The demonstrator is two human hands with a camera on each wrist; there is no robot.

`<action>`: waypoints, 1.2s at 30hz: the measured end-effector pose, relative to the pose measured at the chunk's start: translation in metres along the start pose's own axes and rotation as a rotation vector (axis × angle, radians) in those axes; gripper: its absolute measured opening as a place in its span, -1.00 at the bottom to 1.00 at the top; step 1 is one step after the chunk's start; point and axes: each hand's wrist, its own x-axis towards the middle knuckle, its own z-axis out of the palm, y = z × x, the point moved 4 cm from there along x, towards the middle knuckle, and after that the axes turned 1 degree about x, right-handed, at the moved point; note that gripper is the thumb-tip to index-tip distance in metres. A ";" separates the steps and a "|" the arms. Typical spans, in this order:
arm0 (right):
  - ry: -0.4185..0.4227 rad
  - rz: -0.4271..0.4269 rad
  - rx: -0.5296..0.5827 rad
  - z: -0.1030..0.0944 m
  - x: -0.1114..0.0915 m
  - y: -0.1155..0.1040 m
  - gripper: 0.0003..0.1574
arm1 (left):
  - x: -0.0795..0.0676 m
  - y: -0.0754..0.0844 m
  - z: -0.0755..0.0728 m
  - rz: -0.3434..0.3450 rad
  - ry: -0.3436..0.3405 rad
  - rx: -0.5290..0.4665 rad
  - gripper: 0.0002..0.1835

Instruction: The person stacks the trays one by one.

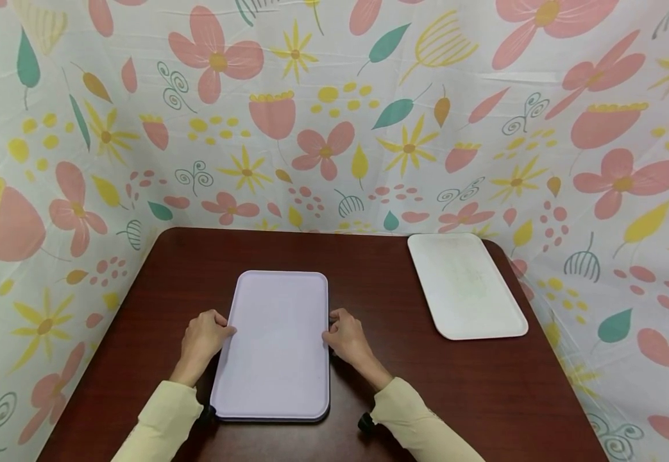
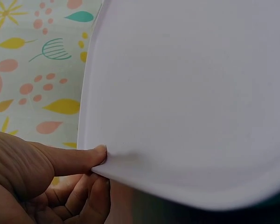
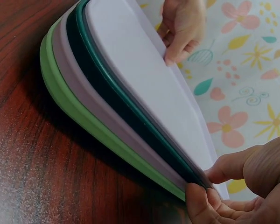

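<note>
Pinching the top lilac tray [image 1: 276, 346], both hands [image 1: 201, 335] [image 1: 348, 338] hold its opposite long edges.

Pale yellow sleeves [image 1: 163, 417] (plain), black wrist cameras [image 1: 366, 422]

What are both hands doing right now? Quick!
Left hand: closed, holding the left edge of the pale lilac top tray.
Right hand: closed, holding that tray's right edge; can't tell if also the teal tray beneath.
</note>
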 end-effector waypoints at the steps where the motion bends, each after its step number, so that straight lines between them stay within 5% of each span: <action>1: -0.001 -0.001 0.001 -0.001 0.000 0.000 -0.41 | 0.000 0.000 0.000 0.000 0.000 0.003 -0.76; 10: 0.005 -0.065 -0.080 -0.007 -0.001 0.002 -0.43 | -0.001 0.002 -0.001 -0.012 0.011 0.063 -0.68; 24: 0.006 -0.077 -0.030 -0.038 0.001 0.006 -0.48 | -0.003 0.012 0.001 0.009 0.022 0.091 -0.51; 36: 0.042 -0.029 0.002 -0.089 -0.001 0.027 -0.34 | -0.008 0.051 0.002 0.215 0.094 -0.076 -0.56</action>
